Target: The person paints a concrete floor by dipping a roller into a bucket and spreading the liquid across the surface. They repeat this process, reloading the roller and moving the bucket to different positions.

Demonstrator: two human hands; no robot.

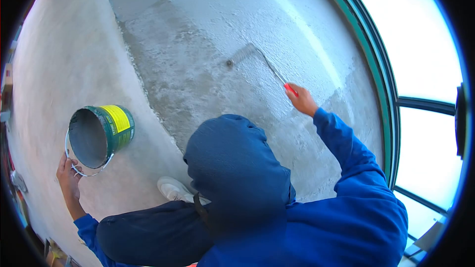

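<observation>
My right hand (pixel 303 101) is stretched forward and grips the red handle of a paint roller (pixel 242 54). The roller's sleeve rests on a rough grey surface (pixel 198 84), at the edge of a lighter coated patch. My left hand (pixel 67 175) reaches out low on the left and holds the wire handle of a green bucket (pixel 111 128) with a yellow label. The bucket is tipped, its grey-smeared mouth facing left. Both arms are in blue sleeves, and a blue hood (pixel 232 168) covers the middle of the view.
A green window frame (pixel 381 94) with bright glass curves down the right side. A white shoe (pixel 173 188) shows below the bucket, beside a dark trouser leg. Bare pale concrete (pixel 64 59) spreads to the left. Some clutter lies at the far left edge.
</observation>
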